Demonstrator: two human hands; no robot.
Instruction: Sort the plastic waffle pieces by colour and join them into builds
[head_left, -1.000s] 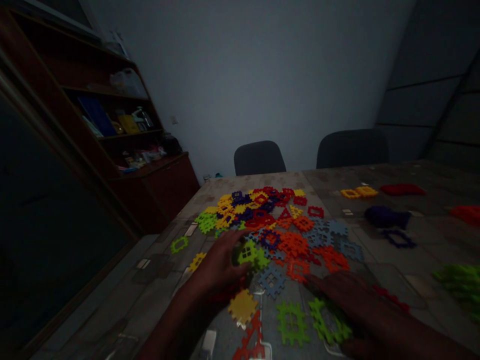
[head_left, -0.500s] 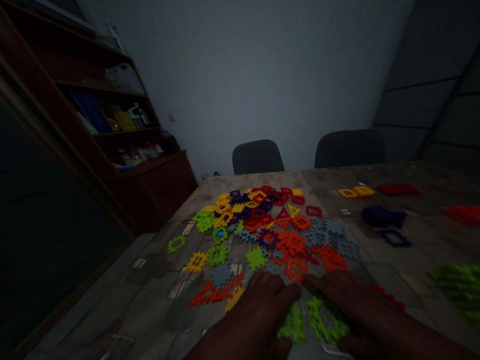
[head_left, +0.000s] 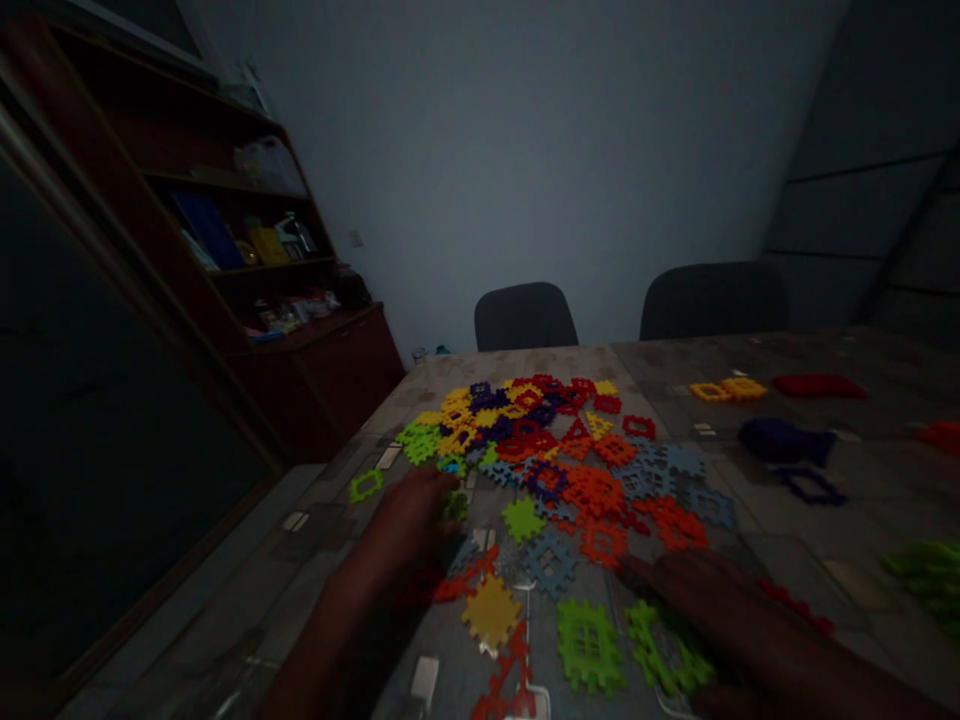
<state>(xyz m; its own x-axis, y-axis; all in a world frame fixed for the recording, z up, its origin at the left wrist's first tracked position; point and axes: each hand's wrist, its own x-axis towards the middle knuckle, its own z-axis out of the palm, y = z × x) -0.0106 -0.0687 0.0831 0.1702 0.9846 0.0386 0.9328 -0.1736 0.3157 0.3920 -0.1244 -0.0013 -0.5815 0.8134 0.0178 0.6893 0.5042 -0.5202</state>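
Observation:
My left hand reaches over the left of the pile, fingers and thumb apart around a green window tile that it partly hides; contact is unclear. My right hand lies flat with fingers stretched out, at the edge of a green open frame piece. Left of that frame lies a green square window tile, apart from it. Between my hands are a yellow toothed tile, a grey-blue window tile, a green toothed tile and an orange strip-like piece.
A heap of yellow, purple, red and orange toothed plastic pieces covers the table's middle. At right lie purple pieces, yellow pieces, a red stack and green pieces. Chairs stand behind the table; a shelf cabinet is at left.
My left hand has moved left and away from me, off the green window tile near the front, to the other green tile. My right hand stays by the green frame. The view shifts slightly.

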